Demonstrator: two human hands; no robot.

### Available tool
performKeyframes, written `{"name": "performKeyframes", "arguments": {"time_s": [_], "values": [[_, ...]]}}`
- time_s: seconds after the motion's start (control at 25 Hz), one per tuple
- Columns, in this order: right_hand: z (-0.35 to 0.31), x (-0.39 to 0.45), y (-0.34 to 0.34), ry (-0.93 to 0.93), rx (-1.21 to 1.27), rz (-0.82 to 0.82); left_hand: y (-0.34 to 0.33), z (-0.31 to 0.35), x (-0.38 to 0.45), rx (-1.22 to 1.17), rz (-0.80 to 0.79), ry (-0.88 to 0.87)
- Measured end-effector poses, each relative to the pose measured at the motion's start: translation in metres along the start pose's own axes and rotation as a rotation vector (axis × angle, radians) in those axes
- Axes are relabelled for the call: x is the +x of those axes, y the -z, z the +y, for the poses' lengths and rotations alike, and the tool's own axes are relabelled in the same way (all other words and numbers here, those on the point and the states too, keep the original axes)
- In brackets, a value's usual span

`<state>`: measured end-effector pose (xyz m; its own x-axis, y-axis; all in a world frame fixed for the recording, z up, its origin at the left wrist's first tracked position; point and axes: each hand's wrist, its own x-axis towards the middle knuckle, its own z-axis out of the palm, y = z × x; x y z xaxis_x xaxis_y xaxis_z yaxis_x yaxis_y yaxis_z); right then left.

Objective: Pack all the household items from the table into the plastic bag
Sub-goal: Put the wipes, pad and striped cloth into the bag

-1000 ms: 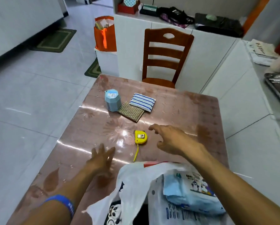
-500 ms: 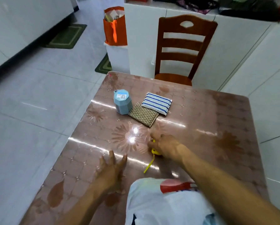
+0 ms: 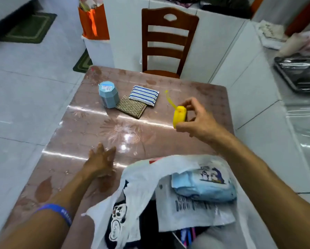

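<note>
A small yellow tape measure (image 3: pixel 179 116), boxy with rounded corners and a thin yellow strap flicking up from its far end, is held above the bench (image 3: pixel 96 133) by the right hand (image 3: pixel 195 121); the fingers (image 3: pixel 187 105) are pinched narrowly around its case, thumb at the near end and fingertips at the far end. It is seen well clear of the tabletop, to the right of the other items. The left hand (image 3: pixel 101 163) is laid flat on the bench with its fingers spread wide, holding nothing, just left of the white plastic bag (image 3: pixel 141 180) at the near edge. Inside the open bag, a pale blue pack with penguin pictures (image 3: pixel 202 186) and some printed white wrapping are visible. Toward the far left of the bench, a blue faceted cup-shaped container (image 3: pixel 109 94) is stood upright, with a brown woven pad (image 3: pixel 131 106) just beside it and a blue-and-white striped cloth (image 3: pixel 143 95) touching the pad's far side. A wooden chair (image 3: pixel 168 42) is set at the far edge. Compared with half a second earlier, the tape measure has been lifted off the bench, where it had lain under the right hand near the middle, and has been carried up and to the right; the left hand has stayed pressed to the surface in much the same place, and more of the bag's opening has come into view.
</note>
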<state>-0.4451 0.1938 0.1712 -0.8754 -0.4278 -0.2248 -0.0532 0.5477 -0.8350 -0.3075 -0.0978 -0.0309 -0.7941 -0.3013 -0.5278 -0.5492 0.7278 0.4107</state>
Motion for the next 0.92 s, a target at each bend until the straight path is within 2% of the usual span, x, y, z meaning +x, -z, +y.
{"name": "performKeyframes", "arguments": {"time_s": [0.04, 0.08, 0.12, 0.16, 0.24, 0.28, 0.32, 0.4, 0.44, 0.52, 0.6, 0.68, 0.76, 0.84, 0.92], "values": [[-0.005, -0.032, 0.011, -0.026, 0.173, 0.002, 0.012, -0.004, -0.022, -0.319, 0.003, -0.028], [-0.006, -0.069, 0.020, -0.057, 0.314, -0.018, 0.028, -0.004, -0.053, -0.641, 0.098, -0.033], [-0.001, -0.105, 0.024, -0.096, 0.425, -0.051, 0.046, 0.002, -0.084, -0.926, 0.230, 0.036], [0.007, -0.139, 0.025, -0.147, 0.522, -0.070, 0.058, 0.012, -0.124, -1.061, 0.337, 0.044], [0.023, -0.191, 0.013, -0.251, 0.699, -0.086, 0.061, 0.039, -0.210, -1.108, 0.508, -0.070], [0.029, -0.209, 0.002, -0.284, 0.764, -0.107, 0.050, 0.059, -0.255, -1.085, 0.506, -0.164], [0.031, -0.221, -0.010, -0.292, 0.792, -0.126, 0.033, 0.077, -0.293, -0.951, 0.456, -0.320], [0.027, -0.231, -0.034, -0.263, 0.766, -0.141, -0.021, 0.096, -0.336, -0.375, 0.406, -0.584], [0.024, -0.236, -0.045, -0.235, 0.742, -0.149, -0.048, 0.102, -0.337, -0.130, 0.413, -0.656], [0.027, -0.244, -0.062, -0.195, 0.632, -0.124, -0.088, 0.099, -0.315, 0.202, 0.287, -0.673], [0.037, -0.250, -0.075, -0.136, 0.316, -0.011, -0.105, 0.092, -0.299, 0.299, 0.257, -0.653], [0.054, -0.253, -0.085, 0.053, -0.168, 0.055, -0.111, 0.083, -0.297, 0.355, 0.168, -0.689], [0.066, -0.251, -0.094, 0.287, -0.559, 0.139, -0.105, 0.084, -0.302, 0.303, 0.157, -0.732], [0.067, -0.245, -0.097, 0.387, -0.710, 0.146, -0.098, 0.089, -0.303, 0.244, 0.204, -0.767], [0.070, -0.242, -0.094, 0.408, -0.779, 0.094, -0.092, 0.095, -0.303, 0.240, 0.283, -0.803]]}}
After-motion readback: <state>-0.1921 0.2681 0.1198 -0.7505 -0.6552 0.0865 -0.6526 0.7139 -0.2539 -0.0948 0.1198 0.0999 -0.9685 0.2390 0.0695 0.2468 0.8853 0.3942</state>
